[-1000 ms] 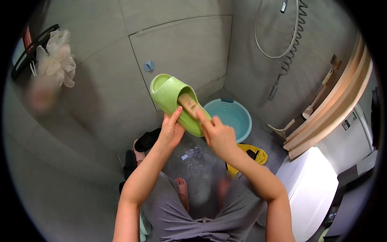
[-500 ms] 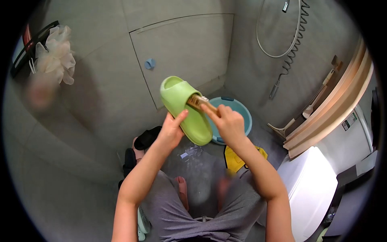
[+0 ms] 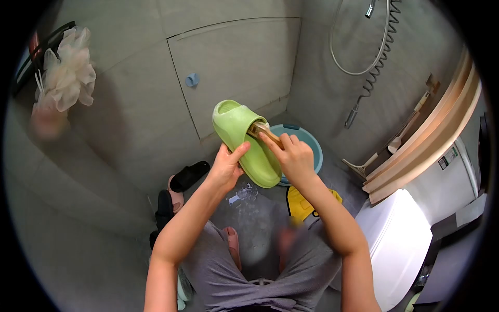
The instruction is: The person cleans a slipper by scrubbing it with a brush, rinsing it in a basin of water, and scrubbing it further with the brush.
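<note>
A light green slide slipper [image 3: 258,165] is held up in front of me, its toe end pointing up and to the left. My left hand [image 3: 228,165] grips it by the near side edge, thumb on the footbed. In my right hand [image 3: 295,156] is a wooden scrub brush [image 3: 270,138], fingers closed round its handle. The brush head reaches under the slipper's strap, so its bristles are mostly hidden. White suds show along the strap. Partly behind my right hand, a blue basin [image 3: 310,143] stands on the floor.
Black and pink slippers [image 3: 190,177] lie on the floor at left. A yellow cloth [image 3: 301,204] lies below the basin. At right are a white toilet [image 3: 395,244] and a peach curtain [image 3: 423,145]. White foam [image 3: 244,196] spots the grey floor.
The slipper has shifted slightly right and turned a little in my left hand. The brush head sits further under the strap, and more suds show on the strap.
</note>
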Available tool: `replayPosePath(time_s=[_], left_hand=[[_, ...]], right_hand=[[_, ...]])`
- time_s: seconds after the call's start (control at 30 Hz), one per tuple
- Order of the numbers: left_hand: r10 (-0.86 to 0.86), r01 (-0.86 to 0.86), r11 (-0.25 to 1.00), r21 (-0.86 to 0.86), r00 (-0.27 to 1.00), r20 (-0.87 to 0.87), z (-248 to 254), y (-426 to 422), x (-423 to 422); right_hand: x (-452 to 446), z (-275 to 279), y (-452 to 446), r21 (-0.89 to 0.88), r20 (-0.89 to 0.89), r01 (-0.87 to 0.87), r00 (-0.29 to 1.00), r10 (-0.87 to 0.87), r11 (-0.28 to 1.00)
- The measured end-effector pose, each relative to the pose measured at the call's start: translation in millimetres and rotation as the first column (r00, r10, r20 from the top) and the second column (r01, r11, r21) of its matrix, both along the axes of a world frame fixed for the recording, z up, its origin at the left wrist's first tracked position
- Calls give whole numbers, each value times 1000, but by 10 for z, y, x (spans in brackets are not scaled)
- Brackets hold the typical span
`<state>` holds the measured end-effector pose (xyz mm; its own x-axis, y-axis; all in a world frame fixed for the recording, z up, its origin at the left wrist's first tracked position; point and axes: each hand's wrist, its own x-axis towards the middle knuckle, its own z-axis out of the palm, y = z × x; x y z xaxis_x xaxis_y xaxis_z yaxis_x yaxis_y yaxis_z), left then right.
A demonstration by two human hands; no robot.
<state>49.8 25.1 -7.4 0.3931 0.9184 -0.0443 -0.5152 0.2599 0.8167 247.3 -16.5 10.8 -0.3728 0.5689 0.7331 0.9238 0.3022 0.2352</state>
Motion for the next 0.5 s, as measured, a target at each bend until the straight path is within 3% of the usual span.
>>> replayPosePath(time_s=[0.1,0.17,0.23,0.37,0.43,0.5], left_hand=[[28,-30,998,48,999,41,-35,148,-125],[36,-39,998,44,997,66,-29,186,-165],[32,-39,997,60,994,108,-16,155,-165],[-67,70,997,35,995,-69,-19,-116,104],[-125,125,990,61,992,-1,-70,-114,158],[-113,111,992,58,993,35,-84,-17,114]], right_hand=[[-43,-84,-123,-96,-93,-8,996,-1,995],[-68,-74,-211,-279,-189,-100,981,47,955],[-65,-60,-184,-282,-215,-116,975,55,952],[-66,-57,-70,-285,-340,-64,940,-39,956],[-46,-76,-62,-286,-400,-66,915,-56,956],[-23,-91,-121,-276,-465,-182,885,35,944]])
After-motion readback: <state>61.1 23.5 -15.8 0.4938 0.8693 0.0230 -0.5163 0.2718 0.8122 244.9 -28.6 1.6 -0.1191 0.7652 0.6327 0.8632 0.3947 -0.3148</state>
